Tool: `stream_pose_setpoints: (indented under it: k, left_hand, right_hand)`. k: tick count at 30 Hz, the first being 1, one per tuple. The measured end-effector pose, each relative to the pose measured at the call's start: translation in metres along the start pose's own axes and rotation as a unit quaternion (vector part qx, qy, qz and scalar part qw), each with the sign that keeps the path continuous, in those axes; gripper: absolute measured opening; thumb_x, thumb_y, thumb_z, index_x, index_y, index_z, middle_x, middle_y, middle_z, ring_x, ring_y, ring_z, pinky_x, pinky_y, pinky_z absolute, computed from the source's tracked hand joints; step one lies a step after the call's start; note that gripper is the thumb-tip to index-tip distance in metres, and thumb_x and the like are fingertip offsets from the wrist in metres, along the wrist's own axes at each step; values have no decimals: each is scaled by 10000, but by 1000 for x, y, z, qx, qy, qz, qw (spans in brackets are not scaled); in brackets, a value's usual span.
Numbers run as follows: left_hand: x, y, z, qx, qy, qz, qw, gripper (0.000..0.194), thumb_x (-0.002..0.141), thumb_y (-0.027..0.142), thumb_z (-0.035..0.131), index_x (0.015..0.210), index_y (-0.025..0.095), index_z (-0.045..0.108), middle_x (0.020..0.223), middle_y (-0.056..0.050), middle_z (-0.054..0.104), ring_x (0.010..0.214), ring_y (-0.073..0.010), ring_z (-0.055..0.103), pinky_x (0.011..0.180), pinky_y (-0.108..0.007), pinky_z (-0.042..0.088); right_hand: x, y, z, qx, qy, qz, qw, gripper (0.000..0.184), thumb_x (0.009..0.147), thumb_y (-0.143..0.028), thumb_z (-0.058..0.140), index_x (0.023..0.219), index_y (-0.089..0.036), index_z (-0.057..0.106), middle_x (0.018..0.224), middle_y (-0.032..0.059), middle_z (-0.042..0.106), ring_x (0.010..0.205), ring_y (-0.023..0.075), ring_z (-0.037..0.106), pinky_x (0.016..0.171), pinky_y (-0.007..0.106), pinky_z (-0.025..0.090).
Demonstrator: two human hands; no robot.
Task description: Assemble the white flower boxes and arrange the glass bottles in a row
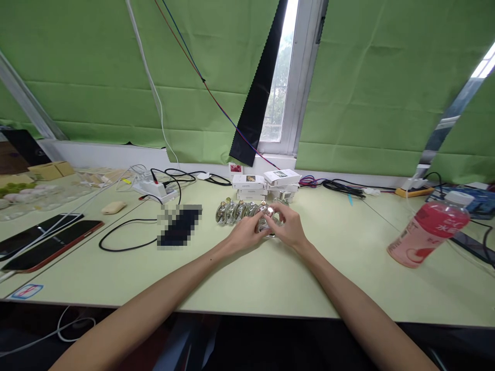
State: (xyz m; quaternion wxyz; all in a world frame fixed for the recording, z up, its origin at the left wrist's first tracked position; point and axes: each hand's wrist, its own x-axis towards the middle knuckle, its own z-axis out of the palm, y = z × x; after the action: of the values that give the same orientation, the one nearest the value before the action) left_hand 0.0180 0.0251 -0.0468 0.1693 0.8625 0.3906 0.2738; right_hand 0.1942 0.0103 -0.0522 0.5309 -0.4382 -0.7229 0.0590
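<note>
A row of shiny silver, round metal pieces with small gold-coloured knobs [231, 211] stands on the table in front of me. At the row's right end, both hands close around one such silver round piece [264, 210]. My left hand [247, 232] grips its lower left side, fingers bent and thumb forward. From the right, my right hand [286, 224] pinches the same piece with curled fingers. The fingers cover much of it, so its exact kind does not show. Just behind stand stacked white boxes [248, 182] with small pictures on them.
A pink drink bottle [429, 229] leans in view at the right. Left of my hands lie a blurred-out dark device [180, 225] and a black cable [116, 250]. Phones [58, 245] lie farther left, near a power strip [154, 188]. The table's front edge runs below my forearms.
</note>
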Motion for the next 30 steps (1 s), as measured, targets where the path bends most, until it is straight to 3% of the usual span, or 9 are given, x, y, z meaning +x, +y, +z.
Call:
stream_pose_setpoints:
  k: [6,17,23,30]
  left_hand:
    - [-1,2,-1,-14,-1,0,1000,304,896,404,593,1104,184,604,632,43,592,554,-134,506,545,-251,302]
    - [0,2,1,-14,8,-1,1000,277,867,430,610,992,182,626,561,65,519,509,-116,457,530,-250,284]
    - [-2,5,0,-14,-4,12,1000,287,860,478,599,903,194,598,537,80,442,500,-109,399,530,-254,265]
    - [-4,7,-1,-7,-28,22,999,294,834,489,628,867,199,594,568,65,467,530,-117,419,533,-262,247]
  right_hand:
    - [0,-1,-2,-13,-26,7,1000,222,843,-314,619,1040,-228,675,905,20,709,643,153,557,575,274,428]
    - [0,1,-6,-27,-28,17,999,187,842,-293,597,1008,-232,658,920,24,722,720,183,624,588,276,440]
    - [0,3,-3,-43,-1,41,998,176,825,-295,601,982,-240,660,875,10,716,659,173,606,589,283,448]
    - [1,6,-3,-75,38,75,994,217,800,-313,618,995,-229,659,894,20,733,536,142,554,637,311,472]
